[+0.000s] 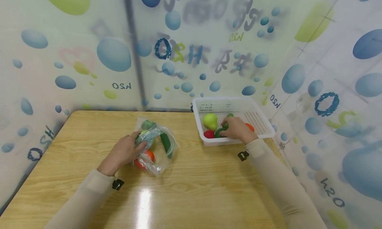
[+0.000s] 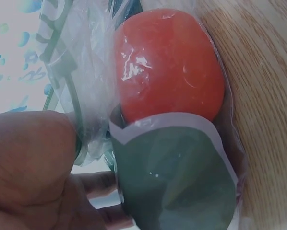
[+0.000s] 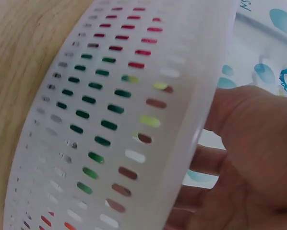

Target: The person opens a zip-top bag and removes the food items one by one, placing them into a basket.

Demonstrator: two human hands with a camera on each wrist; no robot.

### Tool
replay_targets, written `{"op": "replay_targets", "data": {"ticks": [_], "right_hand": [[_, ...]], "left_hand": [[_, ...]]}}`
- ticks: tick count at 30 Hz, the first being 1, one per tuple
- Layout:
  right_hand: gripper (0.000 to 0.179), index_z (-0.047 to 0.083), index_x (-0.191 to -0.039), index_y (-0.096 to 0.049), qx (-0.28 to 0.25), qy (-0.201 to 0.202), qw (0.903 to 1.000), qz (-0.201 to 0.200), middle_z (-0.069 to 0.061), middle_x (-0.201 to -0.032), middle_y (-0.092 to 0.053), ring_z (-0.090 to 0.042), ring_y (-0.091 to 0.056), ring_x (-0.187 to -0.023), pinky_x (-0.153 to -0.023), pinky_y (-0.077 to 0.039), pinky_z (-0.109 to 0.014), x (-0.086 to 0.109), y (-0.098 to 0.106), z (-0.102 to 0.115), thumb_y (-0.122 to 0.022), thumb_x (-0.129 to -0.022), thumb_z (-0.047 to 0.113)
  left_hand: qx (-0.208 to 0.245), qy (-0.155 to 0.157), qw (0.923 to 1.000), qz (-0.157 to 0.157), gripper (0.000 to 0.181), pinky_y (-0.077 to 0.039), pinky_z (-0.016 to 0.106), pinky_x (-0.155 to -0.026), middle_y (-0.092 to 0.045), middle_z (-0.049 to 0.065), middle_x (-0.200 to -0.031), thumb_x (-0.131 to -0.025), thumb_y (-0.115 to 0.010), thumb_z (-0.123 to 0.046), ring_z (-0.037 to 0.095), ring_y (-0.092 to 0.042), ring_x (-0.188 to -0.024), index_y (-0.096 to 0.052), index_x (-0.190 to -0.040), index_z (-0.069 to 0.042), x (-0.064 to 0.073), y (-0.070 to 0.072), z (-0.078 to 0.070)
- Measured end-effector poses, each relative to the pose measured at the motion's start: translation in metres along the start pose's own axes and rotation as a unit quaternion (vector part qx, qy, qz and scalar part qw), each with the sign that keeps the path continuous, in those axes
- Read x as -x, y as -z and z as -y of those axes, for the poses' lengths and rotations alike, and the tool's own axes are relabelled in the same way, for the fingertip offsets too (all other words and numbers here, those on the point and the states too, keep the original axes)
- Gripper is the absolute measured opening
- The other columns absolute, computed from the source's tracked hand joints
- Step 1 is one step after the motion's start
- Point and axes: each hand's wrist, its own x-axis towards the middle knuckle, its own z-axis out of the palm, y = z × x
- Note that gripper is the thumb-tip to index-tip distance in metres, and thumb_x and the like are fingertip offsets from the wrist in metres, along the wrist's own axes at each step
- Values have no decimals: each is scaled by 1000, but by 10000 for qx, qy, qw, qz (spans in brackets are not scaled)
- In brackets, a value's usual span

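Note:
My left hand (image 1: 126,152) grips the rim of a clear plastic bag (image 1: 173,136) on the table. Inside the bag are a red-orange tomato (image 2: 170,64), a long dark green cucumber (image 1: 165,143) and other green produce partly hidden by my fingers. My right hand (image 1: 237,128) reaches over the near wall of a white slotted basket (image 1: 264,127). Its thumb and fingers close around a dark green vegetable (image 1: 219,132), mostly covered by the hand. A yellow-green pear (image 1: 210,121) and a red item (image 1: 209,134) lie left of it; an orange-red item (image 1: 250,127) lies to its right.
The wooden table (image 1: 185,195) carries the bag at left and the basket at back right. A patterned wall (image 1: 191,79) stands behind the table's far edge, and another wall (image 1: 337,149) closes in on the right.

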Motion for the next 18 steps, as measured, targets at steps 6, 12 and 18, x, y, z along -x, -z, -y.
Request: {"op": "replay_targets", "data": {"ticks": [6, 12, 18], "right_hand": [[34, -2, -137, -79, -4, 255, 9987, -446, -23, -141, -81, -38, -77, -121, -109, -65, -57, 8, -5, 8, -79, -109, 16], [34, -3, -139, -79, -137, 649, 9916, -1106, -21, -135, -83, -38, -74, -119, -108, -64, -56, 18, -10, 31, -75, -108, 11], [30, 3, -137, -80, -432, 1228, 9786, -1596, -20, -140, -76, -32, -70, -112, -102, -68, -48, 37, -20, 64, -80, -109, 12]], "left_hand": [[2, 9, 10000, 11, 75, -61, 65, -100, -69, 44, -140, -120, -64, -36, 43, -70, -111, -43, -169, 17, -1, -1, 0], [-55, 21, 10000, 22, 74, -60, 67, -104, -69, 44, -142, -121, -62, -36, 48, -71, -118, -44, -169, 17, 0, -1, 0], [-100, -204, 9997, -115, 65, -60, 70, -106, -76, 39, -131, -122, -61, -34, 47, -75, -114, -52, -166, 13, 0, -1, 1]]}}
